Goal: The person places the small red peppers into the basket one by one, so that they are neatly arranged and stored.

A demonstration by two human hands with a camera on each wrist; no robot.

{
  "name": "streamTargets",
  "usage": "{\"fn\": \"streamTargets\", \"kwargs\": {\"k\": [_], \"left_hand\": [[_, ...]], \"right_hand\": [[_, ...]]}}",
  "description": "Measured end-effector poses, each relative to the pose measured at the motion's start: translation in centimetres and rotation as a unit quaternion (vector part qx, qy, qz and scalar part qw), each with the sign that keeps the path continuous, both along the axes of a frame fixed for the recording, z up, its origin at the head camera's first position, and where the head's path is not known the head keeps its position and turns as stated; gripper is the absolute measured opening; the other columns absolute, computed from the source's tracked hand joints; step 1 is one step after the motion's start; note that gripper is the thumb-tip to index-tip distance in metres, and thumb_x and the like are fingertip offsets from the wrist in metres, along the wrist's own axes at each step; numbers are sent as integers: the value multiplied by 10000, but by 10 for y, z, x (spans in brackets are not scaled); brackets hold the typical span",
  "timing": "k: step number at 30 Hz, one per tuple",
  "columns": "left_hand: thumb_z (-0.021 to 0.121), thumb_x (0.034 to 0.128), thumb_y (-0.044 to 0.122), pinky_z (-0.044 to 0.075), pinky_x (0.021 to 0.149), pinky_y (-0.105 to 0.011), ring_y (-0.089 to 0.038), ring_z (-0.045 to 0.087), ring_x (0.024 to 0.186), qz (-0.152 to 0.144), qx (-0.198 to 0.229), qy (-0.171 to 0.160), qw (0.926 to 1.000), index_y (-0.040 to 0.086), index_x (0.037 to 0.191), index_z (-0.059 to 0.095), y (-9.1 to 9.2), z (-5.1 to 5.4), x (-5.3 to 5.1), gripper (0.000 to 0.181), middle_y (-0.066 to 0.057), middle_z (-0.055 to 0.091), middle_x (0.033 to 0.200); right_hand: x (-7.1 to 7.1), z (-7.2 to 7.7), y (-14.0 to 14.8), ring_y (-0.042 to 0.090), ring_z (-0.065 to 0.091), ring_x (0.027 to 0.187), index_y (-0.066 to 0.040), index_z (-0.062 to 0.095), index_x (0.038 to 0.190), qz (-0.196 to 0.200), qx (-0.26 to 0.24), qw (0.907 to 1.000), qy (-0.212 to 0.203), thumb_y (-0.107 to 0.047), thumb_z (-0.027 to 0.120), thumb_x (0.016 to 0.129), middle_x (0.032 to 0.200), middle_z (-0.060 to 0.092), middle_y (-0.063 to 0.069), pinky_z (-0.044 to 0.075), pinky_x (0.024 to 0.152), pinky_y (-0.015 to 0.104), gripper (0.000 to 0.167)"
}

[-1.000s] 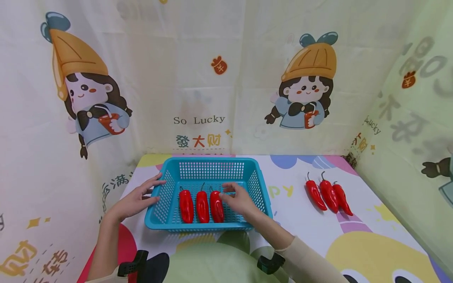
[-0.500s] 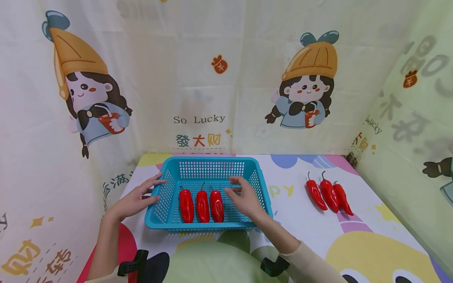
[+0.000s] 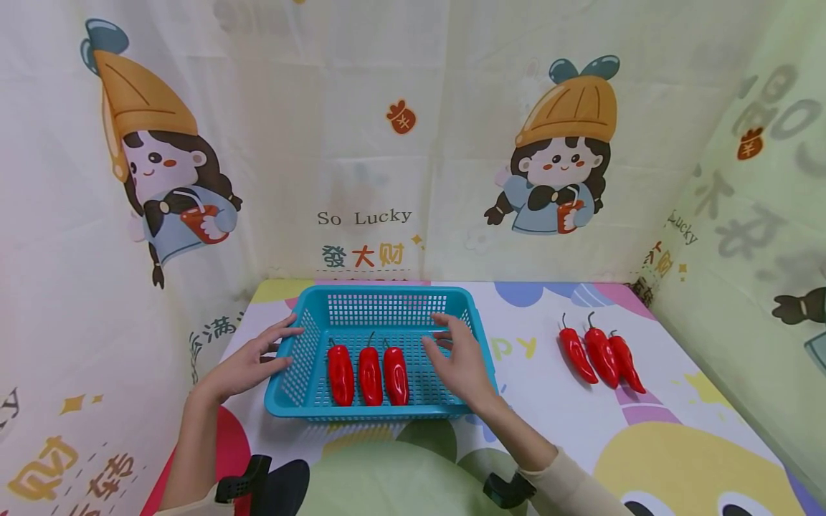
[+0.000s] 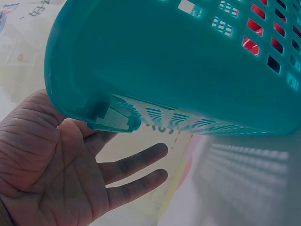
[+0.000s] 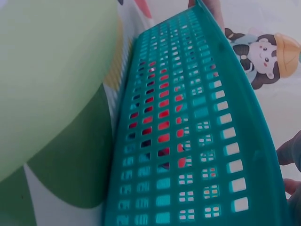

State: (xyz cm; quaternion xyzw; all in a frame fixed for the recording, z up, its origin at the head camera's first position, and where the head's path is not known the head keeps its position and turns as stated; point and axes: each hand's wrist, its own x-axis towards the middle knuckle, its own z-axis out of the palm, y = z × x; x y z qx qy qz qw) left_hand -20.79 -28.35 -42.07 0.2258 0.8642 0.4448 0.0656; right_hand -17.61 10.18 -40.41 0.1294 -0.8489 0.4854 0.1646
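A blue-green perforated plastic basket [image 3: 371, 412] holds three red chili peppers [image 3: 340, 374] standing side by side in a row. My left hand [image 3: 241, 365] touches the basket's left rim, its fingertips and thumb resting over the edge. In the left wrist view several fingers of the left hand [image 4: 56, 174] stretch out straight below the rim. Over the right part of the basket hovers my right hand [image 3: 464, 369], fingers loosely bent and holding nothing, apart from the peppers. Only a bit of the right hand [image 5: 292, 155] shows beyond the rim in the right wrist view.
Three more red chili peppers [image 3: 600, 355] lie close together on the patterned tabletop [image 3: 542, 430], right of the basket. A printed curtain [image 3: 445, 165] hangs behind the table and along both sides.
My right hand has let go of the rightmost pepper in the basket and moved right, away from it. The left hand stays on the left rim.
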Motion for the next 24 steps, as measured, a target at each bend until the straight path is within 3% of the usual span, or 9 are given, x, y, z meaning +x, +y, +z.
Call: {"fn": "streamTargets", "kwargs": {"k": [24], "left_hand": [[725, 937, 145, 630, 802, -420, -601, 383, 1331, 35, -60, -31, 10000, 57, 1540, 406, 2, 2, 0, 688, -251, 145, 1670]], "right_hand": [[-3, 7, 36, 359, 665, 1156, 5, 521, 1399, -722, 128, 9963, 455, -134, 688, 983, 1344, 571, 208, 554, 967, 496, 469]]}}
